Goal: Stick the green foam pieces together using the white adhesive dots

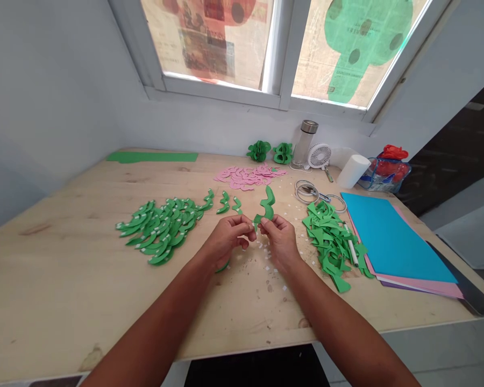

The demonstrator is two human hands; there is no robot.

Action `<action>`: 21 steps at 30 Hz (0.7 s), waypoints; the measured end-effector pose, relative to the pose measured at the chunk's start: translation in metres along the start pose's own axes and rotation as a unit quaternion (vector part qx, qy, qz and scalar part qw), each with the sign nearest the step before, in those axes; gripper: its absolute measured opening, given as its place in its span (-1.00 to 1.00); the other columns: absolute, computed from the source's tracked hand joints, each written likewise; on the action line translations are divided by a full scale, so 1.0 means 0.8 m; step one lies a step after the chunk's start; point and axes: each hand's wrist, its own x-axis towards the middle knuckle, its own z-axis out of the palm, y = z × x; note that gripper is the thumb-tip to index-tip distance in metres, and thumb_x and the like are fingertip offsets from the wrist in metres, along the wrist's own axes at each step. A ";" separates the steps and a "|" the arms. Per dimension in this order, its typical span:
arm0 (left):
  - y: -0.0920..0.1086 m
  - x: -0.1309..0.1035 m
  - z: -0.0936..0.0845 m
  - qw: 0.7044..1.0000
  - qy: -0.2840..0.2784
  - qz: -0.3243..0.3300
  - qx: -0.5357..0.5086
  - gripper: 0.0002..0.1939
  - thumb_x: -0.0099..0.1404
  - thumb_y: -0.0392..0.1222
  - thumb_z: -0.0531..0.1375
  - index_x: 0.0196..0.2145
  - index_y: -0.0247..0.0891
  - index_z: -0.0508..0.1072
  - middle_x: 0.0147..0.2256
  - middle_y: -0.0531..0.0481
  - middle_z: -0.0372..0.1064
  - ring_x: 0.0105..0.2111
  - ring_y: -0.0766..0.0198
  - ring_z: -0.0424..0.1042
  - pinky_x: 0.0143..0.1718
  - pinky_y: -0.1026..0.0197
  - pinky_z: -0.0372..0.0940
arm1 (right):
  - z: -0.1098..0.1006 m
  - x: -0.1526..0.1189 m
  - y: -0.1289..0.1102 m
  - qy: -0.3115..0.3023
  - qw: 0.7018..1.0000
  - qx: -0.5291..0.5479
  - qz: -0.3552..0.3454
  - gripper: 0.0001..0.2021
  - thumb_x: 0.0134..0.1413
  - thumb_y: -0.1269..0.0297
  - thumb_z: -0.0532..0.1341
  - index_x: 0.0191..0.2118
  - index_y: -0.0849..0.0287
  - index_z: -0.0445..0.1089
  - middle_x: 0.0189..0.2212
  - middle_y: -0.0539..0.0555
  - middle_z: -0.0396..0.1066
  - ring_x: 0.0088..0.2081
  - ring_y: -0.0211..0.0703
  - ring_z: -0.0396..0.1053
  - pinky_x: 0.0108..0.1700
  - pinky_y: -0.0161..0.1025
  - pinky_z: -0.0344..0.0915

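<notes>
Between the thumb and fingers of my right hand (pixel 280 239) is a wavy green paper cutout (pixel 268 203), its curved end pointing up and away from me. My left hand (pixel 232 236) is closed in a pinch at the cutout's lower end. A small pale bit shows at its fingertips, too small to name. Part of another green piece (pixel 222 267) shows under my left hand. Beyond it lie a few separate wavy green cutouts (pixel 223 202). To the left is a heap of green cutouts (pixel 165 228) with white tabs on them. Tiny white scraps (pixel 267 267) are scattered beneath my hands.
Green offcuts (pixel 331 242) with a white pen (pixel 352 251), rolls of tape (pixel 306 191), scissors (pixel 325 197) and blue sheets (pixel 395 236) are at right. Pink cutouts (pixel 248 176), green paper ornaments (pixel 258 151), a bottle (pixel 305 142) and a fan (pixel 319 156) stand farther back.
</notes>
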 end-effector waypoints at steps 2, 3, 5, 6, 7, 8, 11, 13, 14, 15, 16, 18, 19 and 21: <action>0.001 0.000 -0.001 0.999 -0.020 -0.001 0.042 -0.93 0.00 -0.26 0.19 -0.56 -0.30 0.36 -0.58 0.02 0.32 -0.55 0.36 0.29 -0.59 0.36 0.14 | -0.002 0.003 0.000 0.007 1.000 0.009 -0.002 -0.83 -0.23 0.23 0.34 -0.53 0.20 0.38 -0.66 -0.09 0.30 -0.54 -0.31 0.22 -0.40 -0.30 0.13; 0.002 -0.001 -0.001 0.997 -0.037 -0.002 0.062 -0.96 -0.01 -0.28 0.18 -0.54 -0.30 0.38 -0.58 0.03 0.32 -0.55 0.35 0.30 -0.60 0.36 0.14 | -0.004 0.004 -0.001 0.013 1.000 0.009 -0.004 -0.83 -0.24 0.23 0.34 -0.52 0.20 0.38 -0.66 -0.08 0.31 -0.53 -0.30 0.22 -0.40 -0.30 0.13; 0.003 -0.002 -0.001 0.993 -0.073 0.001 0.097 -0.93 -0.04 -0.31 0.17 -0.50 -0.29 0.41 -0.59 0.05 0.32 -0.55 0.35 0.30 -0.62 0.37 0.12 | -0.006 0.006 -0.003 0.024 1.000 0.007 -0.007 -0.82 -0.26 0.23 0.34 -0.52 0.20 0.37 -0.65 -0.08 0.32 -0.53 -0.29 0.23 -0.40 -0.30 0.13; 0.003 -0.002 -0.001 0.990 -0.089 0.005 0.114 -0.92 -0.05 -0.32 0.16 -0.49 -0.28 0.42 -0.59 0.06 0.32 -0.55 0.35 0.29 -0.62 0.38 0.11 | -0.007 0.007 -0.003 0.029 1.000 0.004 -0.008 -0.81 -0.26 0.22 0.34 -0.52 0.20 0.37 -0.64 -0.07 0.32 -0.53 -0.29 0.23 -0.41 -0.30 0.13; 0.003 -0.003 0.000 0.986 -0.101 0.007 0.130 -0.92 -0.05 -0.32 0.16 -0.50 -0.28 0.42 -0.59 0.06 0.32 -0.56 0.36 0.27 -0.63 0.38 0.10 | -0.007 0.007 -0.004 0.033 0.999 0.001 -0.010 -0.81 -0.26 0.22 0.34 -0.52 0.20 0.37 -0.64 -0.07 0.32 -0.52 -0.28 0.24 -0.41 -0.30 0.13; 0.003 -0.003 0.000 0.983 -0.109 0.007 0.145 -0.94 -0.04 -0.31 0.17 -0.51 -0.28 0.43 -0.59 0.06 0.32 -0.58 0.37 0.26 -0.64 0.38 0.08 | -0.008 0.008 -0.005 0.035 0.999 -0.003 -0.012 -0.80 -0.26 0.21 0.34 -0.52 0.20 0.37 -0.64 -0.06 0.32 -0.52 -0.28 0.23 -0.41 -0.30 0.13; 0.004 -0.004 0.002 0.979 -0.102 0.001 0.175 -0.91 0.02 -0.23 0.18 -0.56 -0.28 0.43 -0.60 0.02 0.33 -0.61 0.36 0.24 -0.67 0.37 0.05 | -0.010 0.009 -0.007 0.034 0.999 -0.007 -0.021 -0.80 -0.25 0.21 0.33 -0.52 0.20 0.36 -0.63 -0.05 0.33 -0.53 -0.30 0.21 -0.42 -0.30 0.12; 0.005 -0.002 0.001 0.984 -0.055 0.021 0.166 -0.83 0.04 -0.16 0.22 -0.61 -0.28 0.41 -0.62 0.02 0.31 -0.63 0.37 0.22 -0.67 0.35 0.05 | -0.010 0.009 -0.007 0.030 0.999 -0.009 -0.024 -0.80 -0.25 0.20 0.33 -0.53 0.20 0.36 -0.63 -0.05 0.33 -0.53 -0.29 0.21 -0.41 -0.30 0.13; 0.005 -0.001 0.001 0.987 -0.024 0.040 0.151 -0.82 0.03 -0.14 0.24 -0.61 -0.28 0.41 -0.63 0.03 0.30 -0.64 0.38 0.21 -0.67 0.35 0.05 | -0.010 0.009 -0.008 0.028 0.999 -0.012 -0.024 -0.80 -0.25 0.20 0.33 -0.52 0.20 0.36 -0.63 -0.05 0.32 -0.52 -0.28 0.22 -0.41 -0.30 0.13; 0.005 0.000 0.000 0.990 0.006 0.061 0.129 -0.83 0.01 -0.14 0.27 -0.59 -0.28 0.42 -0.62 0.04 0.30 -0.64 0.38 0.21 -0.65 0.35 0.07 | -0.010 0.009 -0.008 0.024 0.999 -0.016 -0.023 -0.79 -0.26 0.19 0.33 -0.52 0.20 0.36 -0.63 -0.05 0.31 -0.52 -0.27 0.22 -0.41 -0.30 0.14; 0.005 0.001 -0.001 0.991 0.028 0.077 0.104 -0.84 -0.01 -0.14 0.29 -0.53 -0.28 0.44 -0.61 0.05 0.31 -0.62 0.38 0.23 -0.64 0.34 0.09 | -0.010 0.009 -0.008 0.018 0.999 -0.021 -0.023 -0.79 -0.26 0.18 0.33 -0.51 0.20 0.37 -0.63 -0.05 0.31 -0.51 -0.27 0.23 -0.41 -0.30 0.14; 0.006 0.002 -0.002 0.993 0.041 0.089 0.062 -0.78 -0.02 -0.15 0.32 -0.38 -0.28 0.49 -0.55 0.03 0.35 -0.56 0.35 0.29 -0.59 0.34 0.14 | -0.009 0.007 -0.007 -0.002 0.999 -0.035 -0.024 -0.78 -0.25 0.17 0.33 -0.50 0.20 0.38 -0.62 -0.04 0.32 -0.51 -0.27 0.22 -0.42 -0.30 0.14; 0.005 0.003 -0.003 0.995 0.038 0.084 0.047 -0.74 -0.02 -0.16 0.33 -0.32 -0.28 0.49 -0.52 0.02 0.37 -0.53 0.33 0.31 -0.57 0.33 0.16 | -0.008 0.006 -0.007 -0.014 0.999 -0.042 -0.025 -0.79 -0.24 0.17 0.32 -0.49 0.20 0.39 -0.62 -0.04 0.32 -0.51 -0.28 0.22 -0.42 -0.31 0.14; 0.005 0.003 -0.004 0.997 0.026 0.068 0.033 -0.74 0.01 -0.15 0.32 -0.31 -0.29 0.50 -0.52 0.01 0.38 -0.50 0.33 0.33 -0.55 0.32 0.17 | -0.007 0.004 -0.006 -0.033 0.998 -0.053 -0.028 -0.80 -0.22 0.18 0.32 -0.49 0.20 0.40 -0.61 -0.05 0.33 -0.52 -0.29 0.21 -0.42 -0.31 0.13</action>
